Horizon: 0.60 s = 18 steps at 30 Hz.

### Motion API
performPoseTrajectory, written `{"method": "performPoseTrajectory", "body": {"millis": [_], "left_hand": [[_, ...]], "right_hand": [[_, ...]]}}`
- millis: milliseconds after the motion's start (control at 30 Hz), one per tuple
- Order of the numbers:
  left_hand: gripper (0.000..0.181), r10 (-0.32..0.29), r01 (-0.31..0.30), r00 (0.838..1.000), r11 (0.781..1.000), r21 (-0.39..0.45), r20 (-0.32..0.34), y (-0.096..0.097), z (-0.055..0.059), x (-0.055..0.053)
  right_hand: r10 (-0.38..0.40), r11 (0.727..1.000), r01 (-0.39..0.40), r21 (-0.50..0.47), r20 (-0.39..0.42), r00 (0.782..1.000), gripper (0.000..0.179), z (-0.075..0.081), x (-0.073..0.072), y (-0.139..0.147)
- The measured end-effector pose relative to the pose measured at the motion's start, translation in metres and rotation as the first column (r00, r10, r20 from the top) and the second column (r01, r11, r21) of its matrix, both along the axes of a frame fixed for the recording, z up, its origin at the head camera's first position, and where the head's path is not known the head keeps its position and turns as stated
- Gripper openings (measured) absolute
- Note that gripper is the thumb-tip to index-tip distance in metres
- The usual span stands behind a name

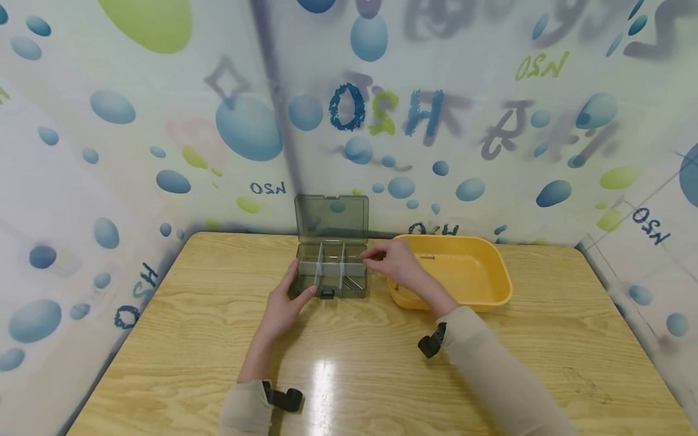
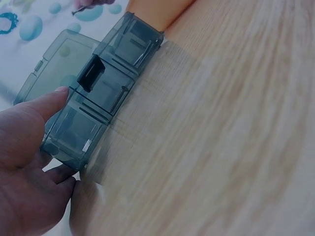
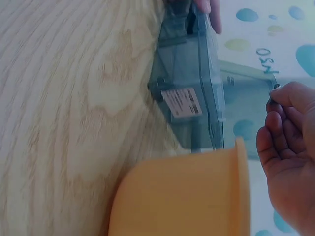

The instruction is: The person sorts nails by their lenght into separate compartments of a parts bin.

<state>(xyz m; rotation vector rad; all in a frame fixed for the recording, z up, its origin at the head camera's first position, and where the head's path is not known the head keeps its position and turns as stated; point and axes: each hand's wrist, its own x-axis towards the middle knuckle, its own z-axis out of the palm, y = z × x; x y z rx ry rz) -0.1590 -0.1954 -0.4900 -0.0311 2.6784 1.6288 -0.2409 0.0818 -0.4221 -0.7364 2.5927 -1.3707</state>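
Note:
A smoky clear compartment box [image 1: 329, 269] stands on the table with its lid [image 1: 332, 218] raised against the wall. My left hand [image 1: 283, 306] grips the box's left end, thumb at the front rim and fingers along the side. Over the right-hand compartments, my right hand [image 1: 395, 263] pinches a small metal screw [image 3: 276, 87] between thumb and fingertips; most of it is hidden by the fingers. Several long screws [image 1: 353, 283] lie in the front right compartment. The box's dark latch [image 2: 91, 73] shows at its front.
A yellow plastic tray [image 1: 474, 297] stands just right of the box, under my right forearm. One small metal screw [image 1: 428, 257] lies in it, and a small dark piece [image 1: 397, 287] is near its left wall. A patterned wall sheet [image 1: 469, 151] rises behind the table.

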Motion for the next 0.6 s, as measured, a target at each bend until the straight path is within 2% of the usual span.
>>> {"method": "performPoseTrajectory", "body": {"millis": [267,600], "left_hand": [[0.084,0.016,-0.016,1.000,1.000,-0.001,-0.020,-0.001,0.000,0.000],[0.083,0.019,-0.019,1.000,1.000,-0.010,-0.008,0.000,0.000,-0.001]], "right_hand": [[0.054,0.998,-0.054,0.027,-0.025,0.998,0.013,-0.001,-0.002,-0.027],[0.101,0.995,-0.102,0.015,0.010,0.995,0.013,-0.007,0.000,-0.050]]}}
